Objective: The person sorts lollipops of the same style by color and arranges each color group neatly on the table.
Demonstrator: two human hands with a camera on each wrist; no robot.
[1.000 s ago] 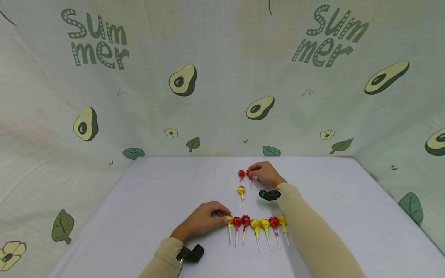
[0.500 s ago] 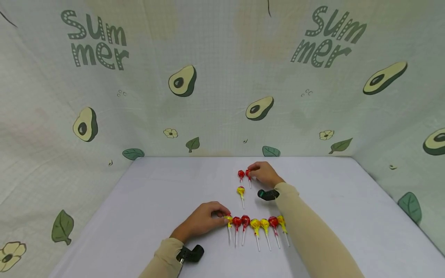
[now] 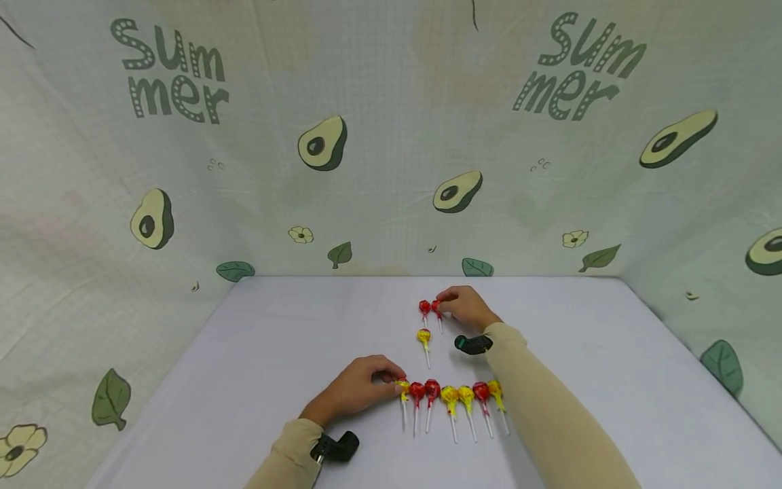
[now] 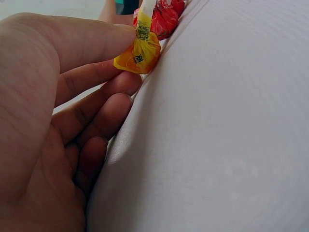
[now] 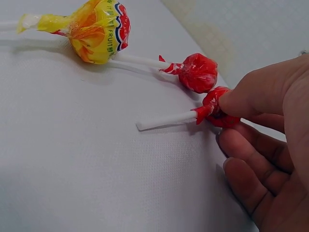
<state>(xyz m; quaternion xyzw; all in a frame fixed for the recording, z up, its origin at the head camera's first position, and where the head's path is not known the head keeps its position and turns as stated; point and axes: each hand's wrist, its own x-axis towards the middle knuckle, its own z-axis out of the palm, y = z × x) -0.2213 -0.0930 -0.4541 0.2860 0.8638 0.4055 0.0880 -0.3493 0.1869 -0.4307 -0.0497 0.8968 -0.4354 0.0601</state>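
At the left end of the near row, my left hand pinches a yellow lollipop by its wrapped head, between thumb and forefinger. Farther back, a red lollipop is pinched by its head in my right hand, its white stick lying toward me on the table. Close beside it lies another red lollipop, and a yellow lollipop sits just in front of that one. Right of my left hand, red lollipops and yellow lollipops continue the row, sticks toward me.
The white-covered table ends at a cloth backdrop printed with avocados and leaves. My right forearm passes beside the row's right end, close to the last yellow lollipop. Each wrist wears a black device.
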